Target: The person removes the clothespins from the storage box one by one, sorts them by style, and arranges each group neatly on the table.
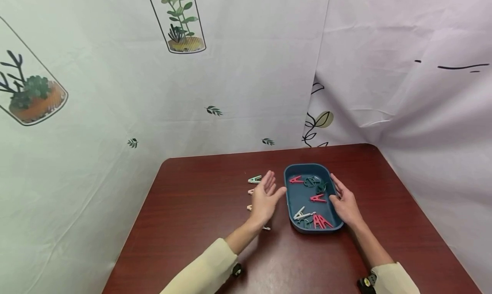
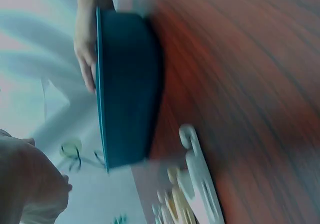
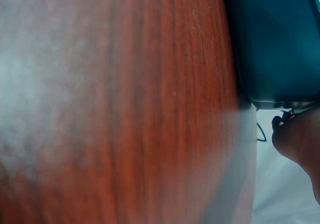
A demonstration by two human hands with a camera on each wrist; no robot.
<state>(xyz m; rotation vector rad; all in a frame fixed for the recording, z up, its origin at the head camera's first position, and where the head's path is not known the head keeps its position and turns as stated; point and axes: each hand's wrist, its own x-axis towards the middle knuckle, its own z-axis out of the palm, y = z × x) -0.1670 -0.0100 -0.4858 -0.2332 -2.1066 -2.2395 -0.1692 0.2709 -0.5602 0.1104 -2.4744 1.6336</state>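
Note:
A dark blue tray (image 1: pixel 291 200) with raised sides stands on the table and holds several clothespins. Red clothespins (image 1: pixel 318 198) lie scattered in it, along with a white clothespin (image 1: pixel 301 215) and dark green clips (image 1: pixel 309 182). My right hand (image 1: pixel 347 204) grips the right rim, thumb over the edge and fingers along the outer wall. Beside the left rim is my left hand (image 1: pixel 263 202), fingers extended, holding nothing. A pale green clothespin (image 1: pixel 254 180) lies left of that hand, heading a column of clothespins partly hidden by it. In the left wrist view, a white clothespin (image 2: pixel 200 179) is closest.
The reddish-brown wooden table (image 1: pixel 192 208) has rounded far corners. A pale cloth backdrop (image 1: pixel 246 80) printed with plants hangs behind it and along its sides. Dark wrist-worn devices (image 1: pixel 367 283) sit at both sleeves.

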